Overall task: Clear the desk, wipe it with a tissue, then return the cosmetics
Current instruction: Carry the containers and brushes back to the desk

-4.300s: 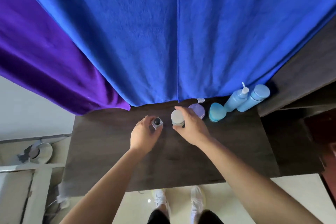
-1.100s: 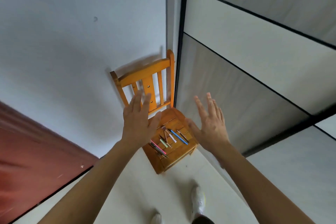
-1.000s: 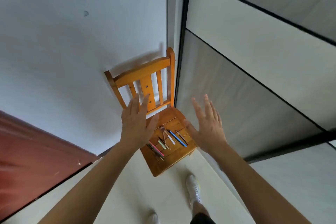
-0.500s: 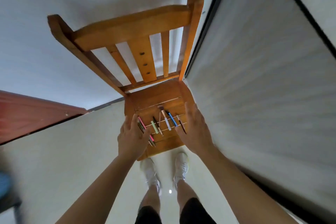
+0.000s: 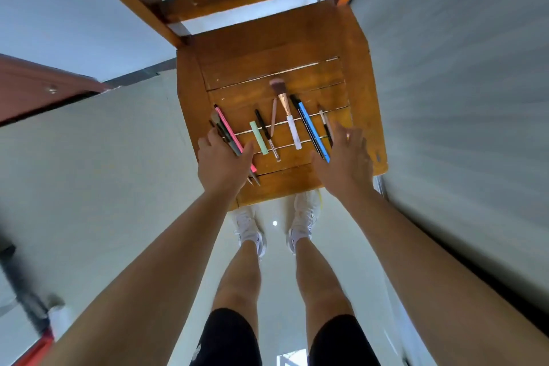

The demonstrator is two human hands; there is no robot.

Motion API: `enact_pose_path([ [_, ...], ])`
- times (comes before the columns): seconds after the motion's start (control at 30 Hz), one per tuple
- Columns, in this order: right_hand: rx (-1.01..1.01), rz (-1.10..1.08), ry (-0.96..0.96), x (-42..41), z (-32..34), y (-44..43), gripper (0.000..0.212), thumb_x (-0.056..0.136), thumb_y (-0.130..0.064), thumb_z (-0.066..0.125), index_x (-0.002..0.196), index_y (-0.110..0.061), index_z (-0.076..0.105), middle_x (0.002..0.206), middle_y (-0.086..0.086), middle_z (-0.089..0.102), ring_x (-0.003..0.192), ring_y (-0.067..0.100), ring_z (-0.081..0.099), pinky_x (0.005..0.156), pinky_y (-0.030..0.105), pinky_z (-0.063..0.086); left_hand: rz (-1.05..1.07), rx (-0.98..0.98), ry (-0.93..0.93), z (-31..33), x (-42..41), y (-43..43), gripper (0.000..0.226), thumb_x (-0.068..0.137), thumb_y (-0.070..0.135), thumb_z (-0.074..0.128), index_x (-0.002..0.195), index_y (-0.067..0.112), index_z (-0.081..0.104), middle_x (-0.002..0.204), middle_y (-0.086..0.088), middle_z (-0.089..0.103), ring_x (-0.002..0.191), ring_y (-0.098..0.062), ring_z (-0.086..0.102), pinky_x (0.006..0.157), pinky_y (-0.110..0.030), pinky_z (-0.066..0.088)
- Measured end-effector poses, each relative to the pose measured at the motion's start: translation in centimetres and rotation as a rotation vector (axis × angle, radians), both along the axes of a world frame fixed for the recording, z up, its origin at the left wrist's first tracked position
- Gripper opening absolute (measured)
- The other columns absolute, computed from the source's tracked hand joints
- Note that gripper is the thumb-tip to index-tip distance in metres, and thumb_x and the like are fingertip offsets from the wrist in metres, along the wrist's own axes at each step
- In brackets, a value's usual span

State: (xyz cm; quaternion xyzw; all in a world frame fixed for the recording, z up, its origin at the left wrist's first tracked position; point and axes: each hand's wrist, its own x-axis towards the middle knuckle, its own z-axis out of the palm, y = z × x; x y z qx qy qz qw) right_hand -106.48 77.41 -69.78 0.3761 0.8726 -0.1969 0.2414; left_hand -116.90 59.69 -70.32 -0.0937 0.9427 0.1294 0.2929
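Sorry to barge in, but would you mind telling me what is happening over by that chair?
A person stands over a wooden chair whose seat holds a row of slim cosmetics, among them a pink pencil, a green stick, a makeup brush and a blue pencil. The left hand lies over the pink pencil at the left end, fingers spread. The right hand reaches down by the blue pencil at the right end. Nothing is lifted off the seat yet.

Home: wooden chair [image 5: 279,47], tiled floor [image 5: 118,172]
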Motion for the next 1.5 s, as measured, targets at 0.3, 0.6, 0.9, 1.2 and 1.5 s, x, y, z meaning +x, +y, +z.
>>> enact_pose_path([
  [0.3,0.001,0.000,0.145,-1.2,-2.3,-0.8,0.039,0.097,-0.042,0.060,0.129,-0.020,0.056,0.130,0.007,0.055,0.110,0.024,0.061,0.082,0.033,0.052,0.012,0.168,0.192,-2.9,-0.6,0.3,0.030,0.094,0.030,0.064,0.119,0.015,0.055,0.112,0.000,0.060,0.094,-0.011,0.051,0.074,-0.018,0.041],
  [0.6,-0.082,-0.187,0.153,-2.3,-2.8,-1.2,0.031,0.094,-0.036,0.068,0.117,-0.016,0.065,0.111,0.006,0.065,0.085,0.012,0.052,0.055,0.014,0.032,0.012,0.189,0.133,-2.9,-1.3,0.1,0.027,0.091,0.031,0.067,0.114,0.017,0.060,0.106,0.004,0.062,0.089,-0.012,0.052,0.070,-0.015,0.039],
  [0.9,-0.149,-0.188,0.191,-3.0,-2.8,-2.1,0.026,0.092,-0.027,0.071,0.112,-0.010,0.072,0.099,0.005,0.074,0.079,0.016,0.066,0.058,0.017,0.044,0.017,0.300,0.176,-2.5,-1.1,-1.2,0.023,0.092,0.028,0.066,0.109,0.013,0.069,0.108,-0.001,0.071,0.092,-0.015,0.065,0.074,-0.011,0.043],
  [1.2,-0.123,-0.243,0.269,-2.7,0.3,-2.1,0.025,0.092,-0.029,0.071,0.111,-0.013,0.072,0.097,0.002,0.074,0.074,0.011,0.063,0.053,0.012,0.038,0.004,0.367,0.245,1.0,-2.0,-2.3,0.022,0.091,0.030,0.067,0.104,0.012,0.070,0.098,0.000,0.072,0.083,-0.012,0.065,0.070,-0.006,0.039],
  [1.5,-0.125,-0.165,0.463,-5.8,17.2,-1.9,0.012,0.093,-0.045,0.066,0.094,-0.035,0.059,0.073,-0.025,0.053,0.063,-0.002,0.055,0.052,0.015,0.040,0.148,0.524,0.438,20.1,-4.7,-2.9,0.023,0.093,0.034,0.066,0.111,0.018,0.070,0.093,0.015,0.065,0.076,0.002,0.061,0.065,0.003,0.037],
])
